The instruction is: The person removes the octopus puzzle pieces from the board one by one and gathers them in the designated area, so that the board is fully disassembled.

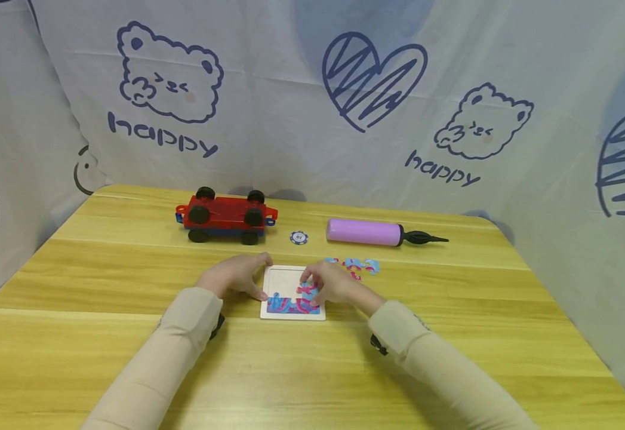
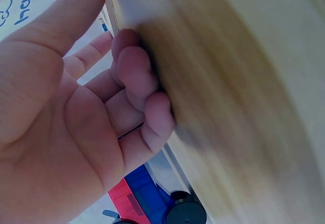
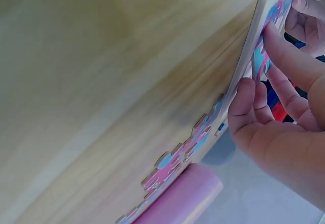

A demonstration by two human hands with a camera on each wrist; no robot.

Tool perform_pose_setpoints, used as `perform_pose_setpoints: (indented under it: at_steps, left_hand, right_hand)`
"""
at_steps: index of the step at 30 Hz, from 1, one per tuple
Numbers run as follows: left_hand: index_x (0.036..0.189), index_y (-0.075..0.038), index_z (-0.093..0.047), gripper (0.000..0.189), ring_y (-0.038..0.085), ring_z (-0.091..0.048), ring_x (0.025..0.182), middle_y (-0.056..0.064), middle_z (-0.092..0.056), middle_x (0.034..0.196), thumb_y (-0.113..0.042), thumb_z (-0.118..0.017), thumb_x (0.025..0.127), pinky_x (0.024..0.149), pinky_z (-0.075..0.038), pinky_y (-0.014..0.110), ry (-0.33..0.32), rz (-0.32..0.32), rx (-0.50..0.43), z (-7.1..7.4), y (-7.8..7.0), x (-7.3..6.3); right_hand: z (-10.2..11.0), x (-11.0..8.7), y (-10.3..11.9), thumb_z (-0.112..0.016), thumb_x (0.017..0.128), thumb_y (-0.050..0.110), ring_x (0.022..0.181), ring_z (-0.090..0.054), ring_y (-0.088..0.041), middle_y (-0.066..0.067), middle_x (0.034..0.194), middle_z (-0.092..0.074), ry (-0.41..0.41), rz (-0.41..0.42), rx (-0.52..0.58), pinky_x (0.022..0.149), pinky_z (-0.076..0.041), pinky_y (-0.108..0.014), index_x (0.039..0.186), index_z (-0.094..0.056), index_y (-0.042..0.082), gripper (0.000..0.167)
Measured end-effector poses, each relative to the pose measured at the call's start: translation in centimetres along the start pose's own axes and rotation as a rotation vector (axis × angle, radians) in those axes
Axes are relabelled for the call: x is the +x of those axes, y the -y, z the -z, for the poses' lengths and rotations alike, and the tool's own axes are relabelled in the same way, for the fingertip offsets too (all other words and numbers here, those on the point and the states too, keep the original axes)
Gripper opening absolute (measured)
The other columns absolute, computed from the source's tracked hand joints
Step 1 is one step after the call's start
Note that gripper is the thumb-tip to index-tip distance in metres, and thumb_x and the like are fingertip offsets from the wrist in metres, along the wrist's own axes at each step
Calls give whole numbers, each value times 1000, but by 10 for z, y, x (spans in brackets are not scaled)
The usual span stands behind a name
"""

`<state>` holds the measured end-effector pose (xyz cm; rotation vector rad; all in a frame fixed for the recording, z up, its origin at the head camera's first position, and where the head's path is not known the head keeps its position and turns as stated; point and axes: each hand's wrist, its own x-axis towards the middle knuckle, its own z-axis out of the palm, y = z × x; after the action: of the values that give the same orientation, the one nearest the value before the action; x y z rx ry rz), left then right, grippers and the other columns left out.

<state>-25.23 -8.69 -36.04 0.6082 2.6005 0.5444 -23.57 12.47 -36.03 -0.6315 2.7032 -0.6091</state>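
A square white puzzle tray (image 1: 291, 318) lies on the table, its lower part and right side filled with blue and pink pieces. My left hand (image 1: 235, 275) rests beside the tray, with thumb and index finger at its left edge. In the left wrist view that hand's (image 2: 76, 107) thumb is stretched out and the other fingers bend loosely against the table. My right hand (image 1: 332, 282) is over the tray's right side. Its thumb and fingers pinch a blue and pink puzzle piece (image 1: 308, 289) there. The right wrist view shows the right hand's (image 3: 284, 102) fingertips on the tray's surface.
Several loose puzzle pieces (image 1: 354, 263) lie behind the right hand. Further back are a purple balloon pump (image 1: 363, 232), a round blue and white chip (image 1: 298, 237) and a red and blue toy vehicle (image 1: 226, 216) with black wheels. A printed cloth hangs behind the table.
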Motion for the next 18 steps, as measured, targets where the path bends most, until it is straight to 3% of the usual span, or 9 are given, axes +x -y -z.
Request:
perform_pose_setpoints:
  at_steps: [8,18]
  left_hand:
    - [127,-10,-41,67,30,-44,109,18,-47,123,-32,-73,72,95,-31,47,-3,-2,5,0,1,1]
    - [127,-11,-40,68,30,-43,110,18,-45,125,-32,-72,72,96,-30,47,2,9,-1,0,0,1]
  right_hand:
    - [-3,-1,-6,-76,67,3,64,-44,-14,-2,76,-52,-25,121,-13,60,-39,-23,100,-65,9,36]
    - [-3,-5,-5,-76,68,3,74,-47,-18,-6,83,-48,-44,101,-1,66,-41,-27,95,-60,10,32]
